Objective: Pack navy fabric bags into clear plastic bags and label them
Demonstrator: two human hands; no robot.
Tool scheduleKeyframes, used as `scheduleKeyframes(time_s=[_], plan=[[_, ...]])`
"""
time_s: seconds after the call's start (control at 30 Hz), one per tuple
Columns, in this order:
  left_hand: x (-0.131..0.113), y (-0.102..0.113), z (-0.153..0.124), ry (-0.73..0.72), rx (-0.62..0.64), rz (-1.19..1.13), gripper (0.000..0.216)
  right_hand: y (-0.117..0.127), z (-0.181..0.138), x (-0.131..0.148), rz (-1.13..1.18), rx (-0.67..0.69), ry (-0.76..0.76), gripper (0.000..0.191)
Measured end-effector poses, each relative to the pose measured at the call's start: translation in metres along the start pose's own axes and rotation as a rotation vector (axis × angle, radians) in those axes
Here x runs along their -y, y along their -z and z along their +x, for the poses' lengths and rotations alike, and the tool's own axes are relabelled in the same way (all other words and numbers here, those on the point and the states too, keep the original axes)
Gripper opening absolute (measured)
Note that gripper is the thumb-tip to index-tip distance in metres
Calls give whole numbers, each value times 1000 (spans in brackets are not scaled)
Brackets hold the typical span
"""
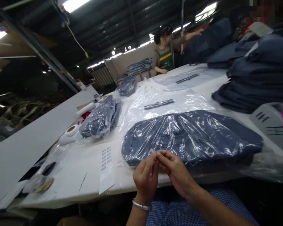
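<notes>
Along the table's (70,175) near edge, the clothes (186,138) lie already bagged. The left hand (143,175) and right hand (178,172) both grip a small clear piece (152,152), pinched tight. Labels (106,158) are left; a flat bag (191,98) looks unfilled. Fingertips mostly hide the piece; the tub (272,124) is cut off.

Looks glossy and wrinkled on the long clear plastic bag (191,136); looks matt on the stacked dark-blue cloth (261,80).
</notes>
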State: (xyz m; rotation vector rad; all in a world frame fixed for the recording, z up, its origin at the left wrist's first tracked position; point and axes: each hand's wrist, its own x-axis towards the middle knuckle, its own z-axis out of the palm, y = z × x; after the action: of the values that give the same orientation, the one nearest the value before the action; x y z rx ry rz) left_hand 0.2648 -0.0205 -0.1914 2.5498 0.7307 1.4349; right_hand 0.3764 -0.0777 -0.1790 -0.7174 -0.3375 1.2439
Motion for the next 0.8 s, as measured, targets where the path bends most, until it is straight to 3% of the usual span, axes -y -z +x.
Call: scheduleKeyframes(time_s=[0.2, 0.37, 0.47, 0.6, 0.7, 0.8], plan=[[-18, -3, 11, 196, 188, -426, 44, 27, -13, 32, -117, -24, 47, 25], [-19, -17, 39, 487, 179, -535, 39, 47, -4, 70, -493, -49, 149, 29], [-17, -32, 63, 600, 340, -625, 47, 56, 8, 90, -651, -10, 172, 27], [-10, -51, 83, 621, 497, -735, 49, 63, 26, 106, -806, 28, 144, 23], [-3, -65, 89, 643, 501, -780, 46, 72, 41, 112, -846, 11, 127, 22], [5, -82, 95, 722, 433, -861, 47, 81, 59, 117, -853, -68, 207, 36]])
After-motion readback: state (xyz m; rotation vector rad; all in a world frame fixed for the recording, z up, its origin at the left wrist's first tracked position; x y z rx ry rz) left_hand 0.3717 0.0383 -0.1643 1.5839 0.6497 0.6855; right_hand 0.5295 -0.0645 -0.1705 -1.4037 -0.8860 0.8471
